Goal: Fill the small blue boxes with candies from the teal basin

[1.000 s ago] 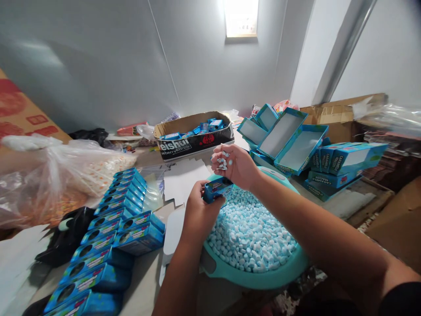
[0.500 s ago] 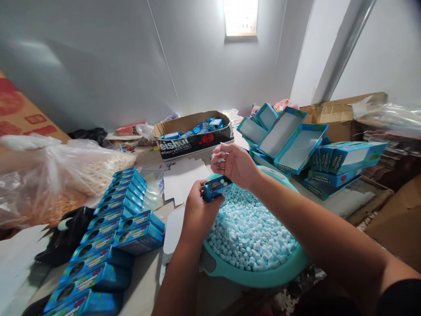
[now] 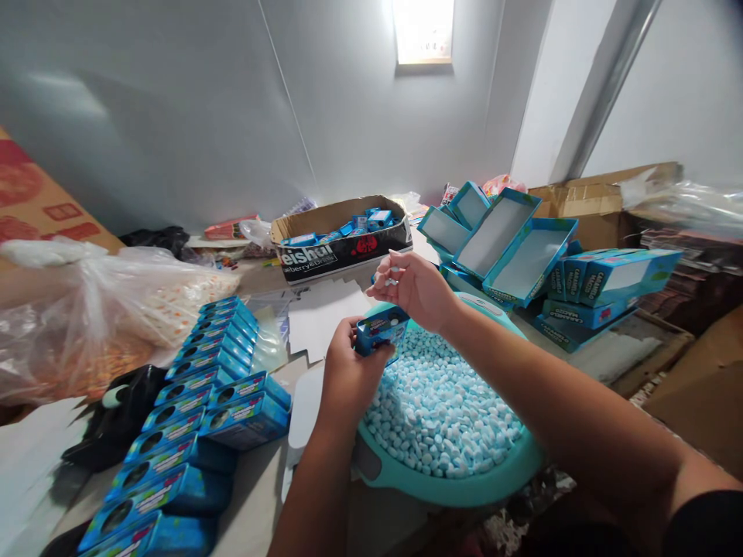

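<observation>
My left hand point(image 3: 354, 371) grips a small blue printed box point(image 3: 380, 331) over the tub, thumb on the near side and fingers around the far side. A dark hole shows at the box's upper right, with a pale candy by it. Just above the box, my right hand point(image 3: 415, 286) is cupped palm inward, fingers curled around a few pale candies point(image 3: 395, 268). How many it holds is hidden. Below both hands, a round turquoise tub point(image 3: 464, 491) is heaped with small light-blue and white candies point(image 3: 446, 410).
To the left stand rows of blue boxes point(image 3: 179, 433), a black tape dispenser point(image 3: 119, 418) and a clear bag point(image 3: 110, 309). Behind is a carton point(image 3: 313, 267) of small blue boxes. Blue trays point(image 3: 528, 259) pile up at the right. White card sheets point(image 3: 328, 313) lie beyond my left hand.
The box in my left hand has tipped slightly, and fewer pale candies show at its hole. My right hand has shifted a little left, its fingers still curled around candies.
</observation>
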Action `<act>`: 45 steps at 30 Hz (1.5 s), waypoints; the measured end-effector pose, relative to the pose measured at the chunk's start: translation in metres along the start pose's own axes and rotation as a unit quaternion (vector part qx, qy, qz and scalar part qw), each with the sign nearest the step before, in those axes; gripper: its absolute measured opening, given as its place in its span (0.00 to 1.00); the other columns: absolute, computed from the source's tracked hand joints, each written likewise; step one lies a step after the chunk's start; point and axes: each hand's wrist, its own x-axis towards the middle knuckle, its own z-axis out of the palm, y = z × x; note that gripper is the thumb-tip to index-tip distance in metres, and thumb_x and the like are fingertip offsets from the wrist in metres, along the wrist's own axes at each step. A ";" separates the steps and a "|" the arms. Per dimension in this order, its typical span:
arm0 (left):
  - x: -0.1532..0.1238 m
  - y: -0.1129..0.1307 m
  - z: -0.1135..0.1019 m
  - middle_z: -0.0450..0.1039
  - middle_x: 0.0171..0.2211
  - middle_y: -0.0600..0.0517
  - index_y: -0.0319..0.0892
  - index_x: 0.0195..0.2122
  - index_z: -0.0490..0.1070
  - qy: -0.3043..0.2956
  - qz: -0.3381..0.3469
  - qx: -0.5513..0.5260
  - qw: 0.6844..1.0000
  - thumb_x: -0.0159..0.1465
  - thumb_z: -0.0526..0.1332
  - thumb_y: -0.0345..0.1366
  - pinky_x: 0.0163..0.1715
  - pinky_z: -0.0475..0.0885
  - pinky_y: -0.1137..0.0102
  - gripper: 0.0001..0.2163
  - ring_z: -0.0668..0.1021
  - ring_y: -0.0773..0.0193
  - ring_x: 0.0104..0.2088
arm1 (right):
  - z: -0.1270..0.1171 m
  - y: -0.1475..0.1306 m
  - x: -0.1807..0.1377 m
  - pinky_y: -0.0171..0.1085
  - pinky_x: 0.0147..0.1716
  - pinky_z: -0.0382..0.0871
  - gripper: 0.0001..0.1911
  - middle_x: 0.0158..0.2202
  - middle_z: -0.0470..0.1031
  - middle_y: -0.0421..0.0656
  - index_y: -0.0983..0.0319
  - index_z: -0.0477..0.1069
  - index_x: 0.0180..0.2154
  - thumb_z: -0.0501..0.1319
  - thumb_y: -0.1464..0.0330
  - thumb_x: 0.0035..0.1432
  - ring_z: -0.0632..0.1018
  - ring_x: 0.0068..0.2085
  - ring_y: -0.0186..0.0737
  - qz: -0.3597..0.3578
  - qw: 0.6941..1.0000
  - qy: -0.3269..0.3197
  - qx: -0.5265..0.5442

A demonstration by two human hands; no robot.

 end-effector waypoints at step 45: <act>-0.001 0.007 -0.003 0.75 0.35 0.55 0.42 0.44 0.70 0.035 -0.002 -0.083 0.996 0.50 0.71 0.36 0.36 0.70 0.71 0.20 0.77 0.65 0.34 | 0.006 0.002 -0.005 0.41 0.40 0.70 0.25 0.29 0.76 0.44 0.59 0.74 0.28 0.62 0.43 0.53 0.76 0.35 0.41 0.026 0.992 -0.080 -0.096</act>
